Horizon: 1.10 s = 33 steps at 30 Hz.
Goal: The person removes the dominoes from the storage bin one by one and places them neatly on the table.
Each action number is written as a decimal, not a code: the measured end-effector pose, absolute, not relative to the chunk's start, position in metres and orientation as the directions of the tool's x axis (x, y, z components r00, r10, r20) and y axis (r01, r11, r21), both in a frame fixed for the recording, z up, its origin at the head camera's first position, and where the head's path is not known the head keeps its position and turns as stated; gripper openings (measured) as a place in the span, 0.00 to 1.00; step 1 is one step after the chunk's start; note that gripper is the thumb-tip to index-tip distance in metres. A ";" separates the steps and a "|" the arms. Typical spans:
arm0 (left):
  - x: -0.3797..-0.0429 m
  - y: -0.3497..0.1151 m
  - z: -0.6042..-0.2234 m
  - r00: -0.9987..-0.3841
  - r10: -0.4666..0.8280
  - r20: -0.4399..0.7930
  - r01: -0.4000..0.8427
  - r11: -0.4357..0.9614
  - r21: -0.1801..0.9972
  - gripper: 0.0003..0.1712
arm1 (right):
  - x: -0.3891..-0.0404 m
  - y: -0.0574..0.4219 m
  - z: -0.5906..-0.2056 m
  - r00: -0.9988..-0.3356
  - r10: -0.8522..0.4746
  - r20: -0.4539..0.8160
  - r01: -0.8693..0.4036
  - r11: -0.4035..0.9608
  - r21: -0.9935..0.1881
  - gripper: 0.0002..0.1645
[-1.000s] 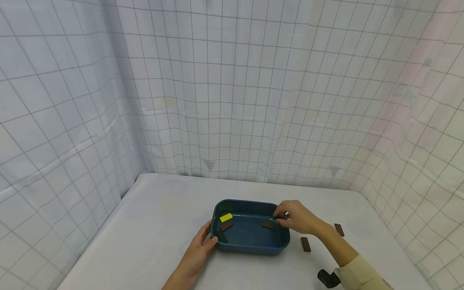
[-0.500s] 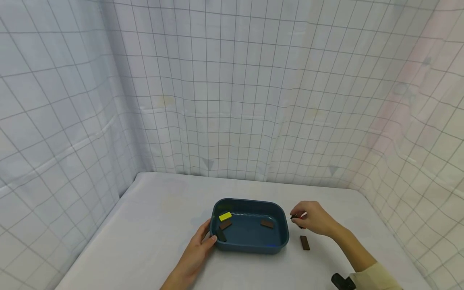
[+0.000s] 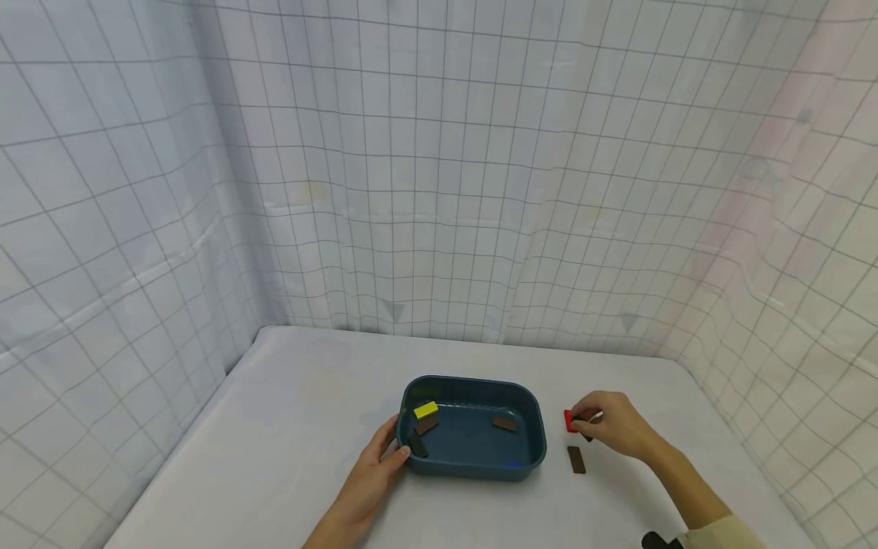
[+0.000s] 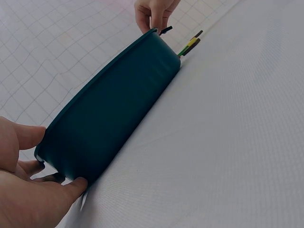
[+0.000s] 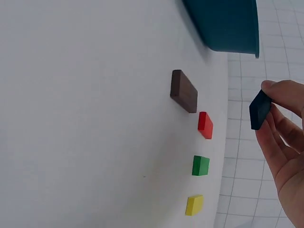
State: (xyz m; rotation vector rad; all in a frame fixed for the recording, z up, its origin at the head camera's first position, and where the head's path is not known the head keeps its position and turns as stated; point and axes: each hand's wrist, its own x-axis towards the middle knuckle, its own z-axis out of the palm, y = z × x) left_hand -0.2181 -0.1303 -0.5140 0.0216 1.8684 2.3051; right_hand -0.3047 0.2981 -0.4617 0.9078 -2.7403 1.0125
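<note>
A dark blue-green rectangular bin [image 3: 473, 470] stands on the white table. My left hand [image 3: 373, 473] grips its left end, fingers and thumb on the rim and wall, as the left wrist view [image 4: 40, 166] also shows. My right hand [image 3: 617, 427] is right of the bin, above the table. Between thumb and fingers it pinches a small dark rectangular block [image 5: 260, 110], held clear of the table in the right wrist view. Near that hand lie a red block [image 3: 569, 421] and a brown block [image 3: 577, 460]. A green block [image 5: 201, 166] and a yellow block [image 5: 194, 205] continue the row.
Inside the bin lie a yellow block [image 3: 425, 410], a brown block [image 3: 426, 425], a black block [image 3: 418, 444] and another brown block [image 3: 504, 423]. A small blue piece [image 3: 513, 463] shows near its front wall. Grid-patterned cloth [image 3: 446, 229] surrounds the table [image 3: 309, 427].
My right hand has moved right, from over the bin's right end to above the table, with a dark block in its fingers. The red block has come into view. My left hand stays on the bin.
</note>
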 end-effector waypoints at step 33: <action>-0.219 -0.130 -0.515 -0.986 0.128 -0.110 -0.131 -0.173 0.976 0.39 | -0.279 0.331 -0.509 -0.980 -0.172 0.101 -0.199 0.802 -0.563 0.04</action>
